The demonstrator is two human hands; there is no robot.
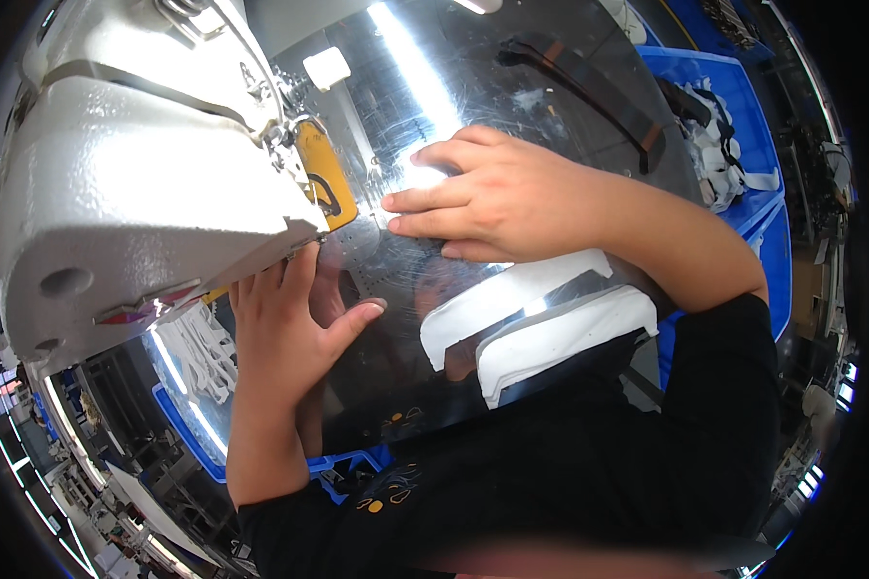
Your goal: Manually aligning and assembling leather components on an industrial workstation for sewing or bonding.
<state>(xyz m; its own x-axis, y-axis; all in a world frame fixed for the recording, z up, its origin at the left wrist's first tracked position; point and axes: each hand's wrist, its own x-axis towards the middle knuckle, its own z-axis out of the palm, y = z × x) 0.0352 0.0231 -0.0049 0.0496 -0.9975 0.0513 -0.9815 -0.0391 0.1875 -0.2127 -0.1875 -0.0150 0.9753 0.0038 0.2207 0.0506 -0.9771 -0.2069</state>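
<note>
"What worries you from where we're standing?"

"The left hand (pixel 278 328), mostly. Its thumb stands wide of the fingers, and the fingertips tuck in beneath the head of the sewing machine (pixel 130 183), near the yellow guard (pixel 326 174). If the machine ran with them there, a finger might get caught. I can't tell what those tips touch."

"And the right hand (pixel 497 207)?"

"Spread flat over the shiny surface (pixel 377 386), pinching nothing that I can see. The trouble there is the forearm: a careless sweep could drag the upper white fabric piece (pixel 512 297) askew, since it lies just beside that hand and close under the wrist."

"What about the lower white fabric piece (pixel 565 338)?"

"That's by the near edge, close to the black shirt (pixel 550 463). If the person leaned in, the cloth could rumple or slide off, the surface looking so slick."

"Which way do they point?"

"Nearly parallel, both of them. Each long axis slants from the person's near left up toward the far right, and the left end of each bends back toward the body, like a blunt hook."
</note>
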